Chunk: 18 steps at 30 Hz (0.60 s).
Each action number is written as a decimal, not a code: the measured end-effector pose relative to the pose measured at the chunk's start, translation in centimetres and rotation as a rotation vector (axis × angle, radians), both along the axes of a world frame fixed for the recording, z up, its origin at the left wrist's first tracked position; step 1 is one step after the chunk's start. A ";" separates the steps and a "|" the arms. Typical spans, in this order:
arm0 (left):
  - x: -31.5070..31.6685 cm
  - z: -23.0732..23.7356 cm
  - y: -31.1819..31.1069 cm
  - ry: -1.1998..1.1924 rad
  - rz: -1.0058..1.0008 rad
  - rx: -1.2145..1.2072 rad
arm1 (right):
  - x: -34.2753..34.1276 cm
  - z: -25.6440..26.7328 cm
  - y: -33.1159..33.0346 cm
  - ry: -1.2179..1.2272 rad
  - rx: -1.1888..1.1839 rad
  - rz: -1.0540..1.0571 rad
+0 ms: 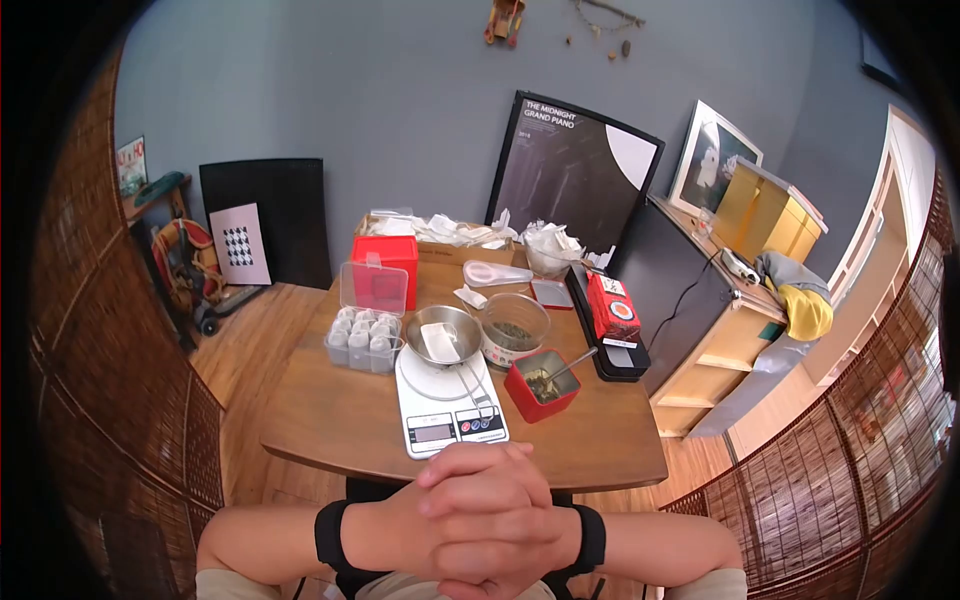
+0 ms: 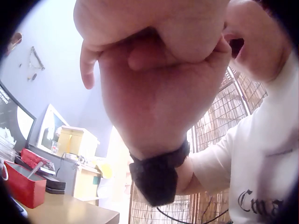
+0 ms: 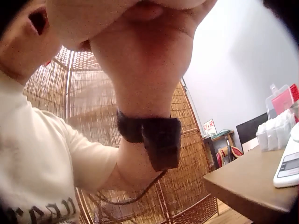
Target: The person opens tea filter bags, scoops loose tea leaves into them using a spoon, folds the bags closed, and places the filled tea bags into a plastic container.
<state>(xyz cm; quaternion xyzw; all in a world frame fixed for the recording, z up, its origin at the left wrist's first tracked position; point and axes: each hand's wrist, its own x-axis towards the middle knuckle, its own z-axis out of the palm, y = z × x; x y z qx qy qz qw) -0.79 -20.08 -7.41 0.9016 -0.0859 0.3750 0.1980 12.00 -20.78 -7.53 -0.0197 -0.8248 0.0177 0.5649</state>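
In the head view my left hand and right hand are clasped with fingers interlaced, in front of the table's near edge. Each grips the other, and the wrist views show them from below. Just beyond them lies a white digital scale. On it stands a metal pan with a wire handle and a flat white packet inside. To its right are a clear tub of dry leafy bits and a red square tin with leaves and a spoon.
An open clear box of small white pouches stands left of the scale, by a red box. Behind are a cardboard box of white bags and a clear scoop. A red packet lies on a black case at right.
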 end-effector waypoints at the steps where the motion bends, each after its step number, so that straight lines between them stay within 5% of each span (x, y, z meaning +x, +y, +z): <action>1: 0.1 0.2 0.2 -0.014 -0.018 -0.014 | -0.8 -3.5 1.8 0.072 0.025 0.116; 3: 0.2 0.3 0.4 -0.045 -0.054 -0.046 | -1.2 -4.9 2.8 0.143 0.053 0.236; 8: 0.3 0.4 0.8 -0.110 -0.139 -0.137 | 1.6 -0.3 0.1 -0.255 -0.112 0.183; 14: 0.7 0.0 1.0 -0.168 -0.195 -0.238 | 3.2 1.2 -1.4 -0.324 -0.516 0.068; 18: 1.5 0.4 0.8 -0.167 -0.207 -0.254 | 4.2 3.5 -2.5 -0.461 -0.531 -0.023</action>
